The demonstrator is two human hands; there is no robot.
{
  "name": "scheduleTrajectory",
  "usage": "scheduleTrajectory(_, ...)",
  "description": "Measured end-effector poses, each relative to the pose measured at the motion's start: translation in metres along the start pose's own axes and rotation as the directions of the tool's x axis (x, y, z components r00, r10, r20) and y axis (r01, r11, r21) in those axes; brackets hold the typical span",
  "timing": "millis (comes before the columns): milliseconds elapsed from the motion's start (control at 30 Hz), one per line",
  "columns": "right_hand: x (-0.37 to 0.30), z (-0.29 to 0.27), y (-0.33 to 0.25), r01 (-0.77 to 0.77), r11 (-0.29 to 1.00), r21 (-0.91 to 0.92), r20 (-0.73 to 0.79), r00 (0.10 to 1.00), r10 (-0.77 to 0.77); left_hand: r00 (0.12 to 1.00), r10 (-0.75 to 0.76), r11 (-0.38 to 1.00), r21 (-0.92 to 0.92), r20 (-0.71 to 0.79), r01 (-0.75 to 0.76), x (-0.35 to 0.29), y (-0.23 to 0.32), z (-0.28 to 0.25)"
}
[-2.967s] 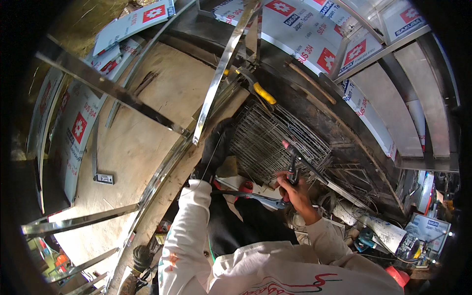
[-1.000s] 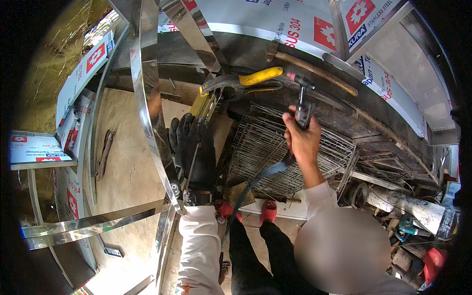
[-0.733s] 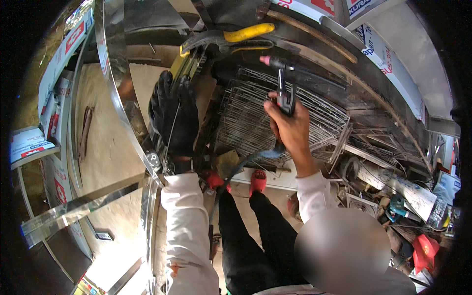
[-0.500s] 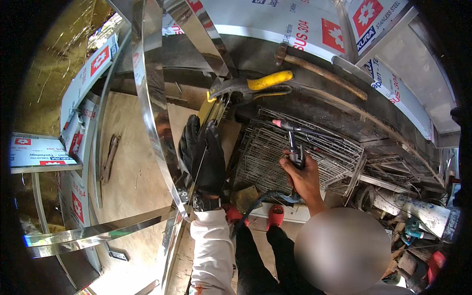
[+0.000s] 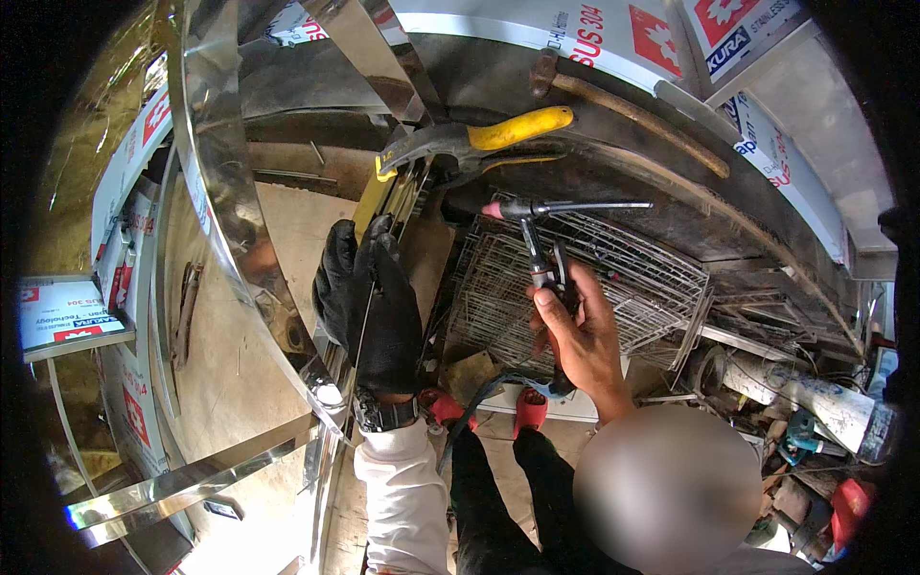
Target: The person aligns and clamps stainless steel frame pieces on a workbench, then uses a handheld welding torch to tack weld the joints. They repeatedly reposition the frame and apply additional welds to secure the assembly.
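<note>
My bare right hand [image 5: 580, 331] grips a TIG welding torch [image 5: 535, 254], its pink nozzle pointing left above a wire rack. A black glove covers my left hand [image 5: 374, 297], which lies against the long metal strips at left of centre. A thin metal rod [image 5: 364, 326] runs along the glove and seems held in it; the fingertips are partly hidden. Just beyond the glove, a clamp with yellow handles [image 5: 522, 129] sits on the far end of the strips [image 5: 407, 196]. Between torch nozzle and left glove there is a gap.
Shiny curved metal strips [image 5: 225, 182] rise on the left, over a wooden board [image 5: 316, 225]. A hammer [image 5: 642, 120] lies beyond the wire rack [image 5: 613, 287]. Film-covered sheet metal [image 5: 537, 29] stands at the back. Tools and a white cylinder [image 5: 795, 393] crowd the right.
My right hand has raised and turned the torch, its nozzle now further left and its long back end showing. The view has shifted, so the left hand and strips appear further left.
</note>
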State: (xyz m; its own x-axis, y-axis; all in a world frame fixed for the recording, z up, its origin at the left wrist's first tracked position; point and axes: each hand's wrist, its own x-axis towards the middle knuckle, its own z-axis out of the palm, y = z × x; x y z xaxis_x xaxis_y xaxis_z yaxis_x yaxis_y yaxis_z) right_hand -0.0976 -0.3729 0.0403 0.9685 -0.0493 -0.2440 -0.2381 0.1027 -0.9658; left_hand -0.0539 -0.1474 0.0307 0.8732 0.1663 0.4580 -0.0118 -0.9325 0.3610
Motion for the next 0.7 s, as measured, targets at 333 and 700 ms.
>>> scheduleTrajectory(333, 0.019, 0.005, -0.011, 0.171, 0.959, -0.227, -0.035, 0.982, -0.184, 0.996, 0.082, 0.979, 0.19, -0.027, -0.076, -0.001, 0.001, -0.002)
scheduleTrajectory(700, 0.019, 0.012, 0.008, 0.222, 0.938, -0.266, -0.053, 0.968, -0.244, 0.99, -0.097, 0.99, -0.093, 0.099, 0.107, 0.011, 0.013, -0.007)
